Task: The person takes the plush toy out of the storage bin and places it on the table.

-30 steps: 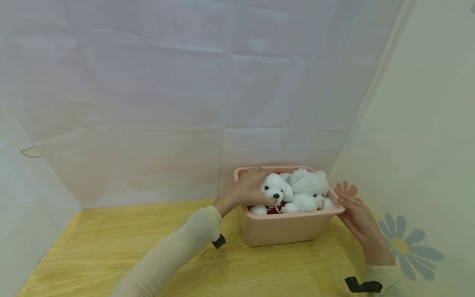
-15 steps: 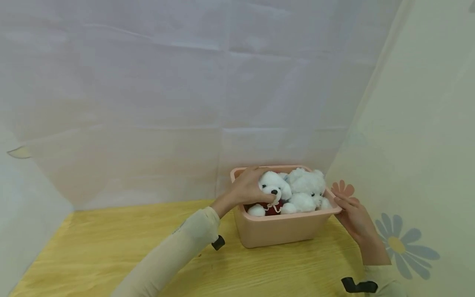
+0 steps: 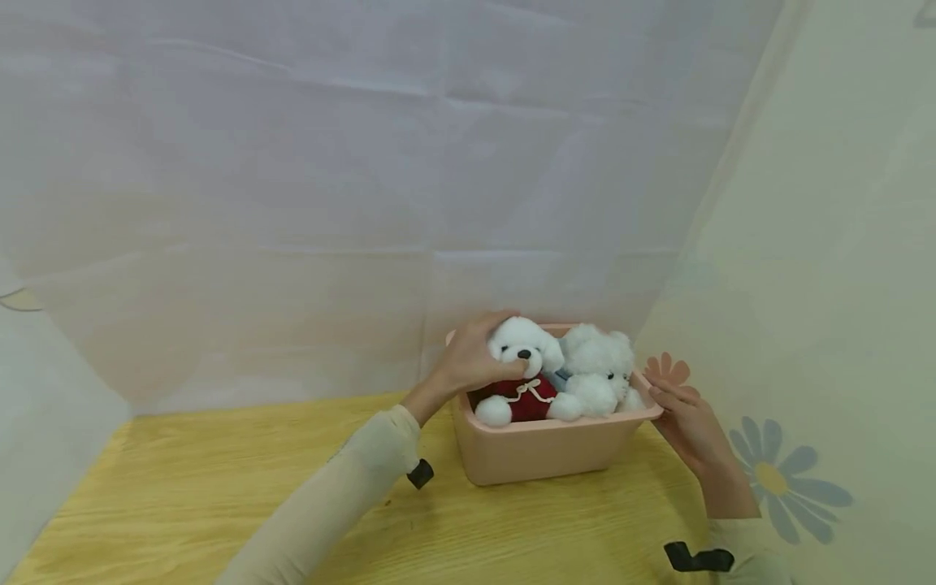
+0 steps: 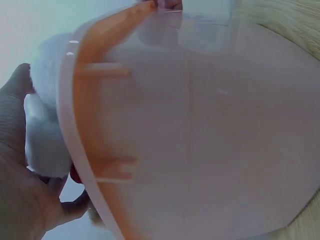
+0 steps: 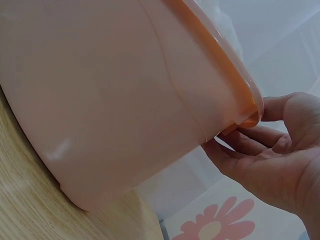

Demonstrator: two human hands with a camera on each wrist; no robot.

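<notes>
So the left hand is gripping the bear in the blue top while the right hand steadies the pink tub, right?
Not quite: the left hand grips the bear in the red top, as the head view shows. The bluish one sits beside it, untouched. The right hand does steady the pink tub.

Bright, soft, even light, blurry close-ups
</notes>
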